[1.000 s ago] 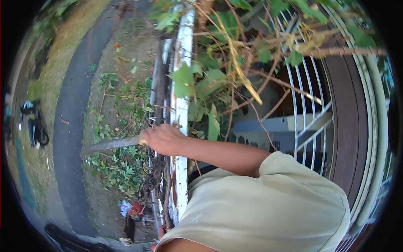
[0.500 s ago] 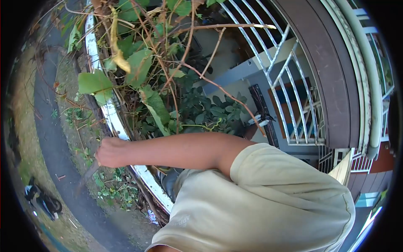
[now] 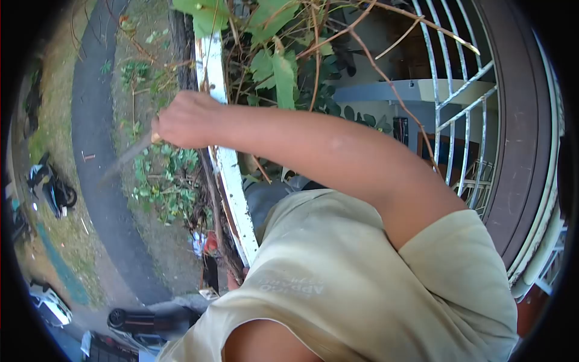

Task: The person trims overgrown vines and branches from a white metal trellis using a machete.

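My right hand is closed in a fist, with the arm stretched across the view in front of my chest. It grips a long-bladed knife whose dark blade slants down to the left, smeared by motion. A bit of pale handle shows at the fist. Behind the wrist runs a white, peeling railing, and the hand is over its outer side. Leafy vines with bare brown stems hang just beyond the forearm. Out of view is my left hand.
A white metal grille and a brown beam stand at the right. Far below the railing are a paved path, green plants, a parked motorbike and a white car.
My view has shifted, so the railing and vines lie further right. The right fist, holding the knife, appears higher in the picture, and more of the ground below shows.
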The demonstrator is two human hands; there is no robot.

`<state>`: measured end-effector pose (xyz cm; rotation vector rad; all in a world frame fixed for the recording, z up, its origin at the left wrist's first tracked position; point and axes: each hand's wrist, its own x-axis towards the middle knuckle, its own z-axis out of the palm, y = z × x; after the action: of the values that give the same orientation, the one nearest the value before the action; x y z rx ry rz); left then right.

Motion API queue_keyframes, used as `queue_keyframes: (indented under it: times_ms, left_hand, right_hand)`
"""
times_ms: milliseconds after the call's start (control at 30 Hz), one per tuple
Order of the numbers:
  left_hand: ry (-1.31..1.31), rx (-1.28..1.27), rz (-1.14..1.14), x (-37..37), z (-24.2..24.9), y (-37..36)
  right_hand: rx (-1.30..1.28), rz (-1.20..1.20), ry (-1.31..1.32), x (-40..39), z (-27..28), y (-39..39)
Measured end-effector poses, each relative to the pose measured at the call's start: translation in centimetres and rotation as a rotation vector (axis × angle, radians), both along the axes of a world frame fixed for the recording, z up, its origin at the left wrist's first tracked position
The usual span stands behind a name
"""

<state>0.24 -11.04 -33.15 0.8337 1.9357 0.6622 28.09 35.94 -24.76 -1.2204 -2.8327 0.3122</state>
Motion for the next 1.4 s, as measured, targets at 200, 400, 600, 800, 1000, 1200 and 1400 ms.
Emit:
queue_keyframes:
  times_ms: [200,400,600,800,1000,1200,1400]
  left_hand:
    - [0.000,-0.014,0.039,0.8,0.5,-1.1]
    - [0.009,0.007,0.038,1.1,0.1,-0.8]
    - [-0.012,0.050,0.049,1.4,-1.2,-0.5]
    - [-0.062,0.142,0.057,1.2,-3.5,-1.0]
    - [-0.080,0.267,-0.034,-2.4,-7.9,-0.8]
    - [-0.146,0.374,0.003,3.2,1.0,3.0]
    - [0.345,0.579,-0.473,7.8,11.6,6.1]
  right_hand:
    - [-0.025,-0.034,0.163,0.6,0.3,-0.2]
    - [0.064,-0.036,-0.005,-0.5,-0.6,-0.7]
    - [0.138,0.025,0.000,-0.7,-1.8,-1.3]
    - [0.182,-0.028,0.105,-0.4,-1.4,-1.9]
    - [0.109,0.006,0.015,-0.1,0.4,-1.9]
    - [-0.033,0.049,-0.072,-1.1,0.8,-3.5]
    - [-0.113,0.033,-0.191,-0.8,2.2,-2.2]
